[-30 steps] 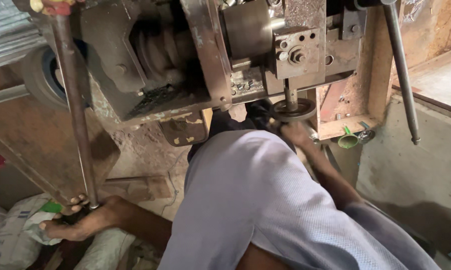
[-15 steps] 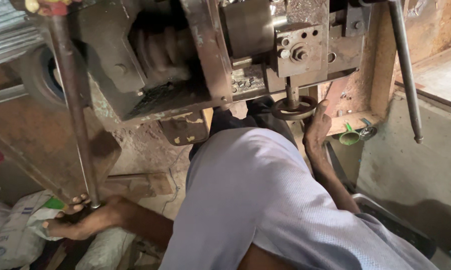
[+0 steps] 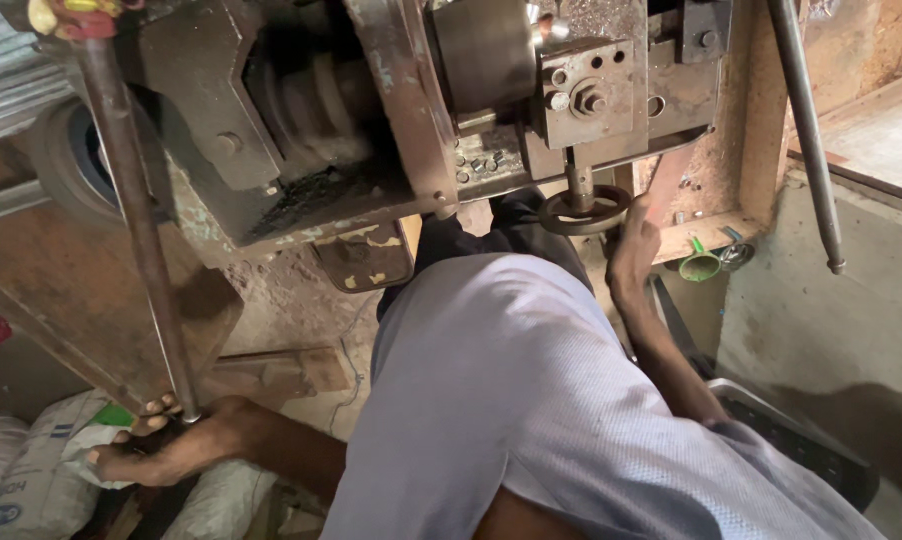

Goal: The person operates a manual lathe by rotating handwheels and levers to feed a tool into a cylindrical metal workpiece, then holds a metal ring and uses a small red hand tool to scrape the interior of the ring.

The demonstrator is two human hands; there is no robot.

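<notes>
The long lever rod (image 3: 131, 230) is gripped low by the left hand (image 3: 166, 450), while the small handwheel (image 3: 584, 211), just beyond the loosely open fingers (image 3: 639, 222) of the right hand (image 3: 633, 258), is apparently being adjusted and calls for a firmer grasp to turn.

The left hand (image 3: 161, 450) grips the long lever's (image 3: 131, 220) lower end; right hand (image 3: 633, 250) touches the handwheel (image 3: 583, 212) beneath the machine (image 3: 371, 120).

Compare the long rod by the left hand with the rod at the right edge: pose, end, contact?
The left rod leans slightly and reaches down to the left hand, whose fingers close round its lower end; the right rod hangs free, its tip bare and untouched. The left rod carries a red and yellow fitting at the top; the right rod's top is out of frame. Both are long, round, dull rusty metal.
</notes>
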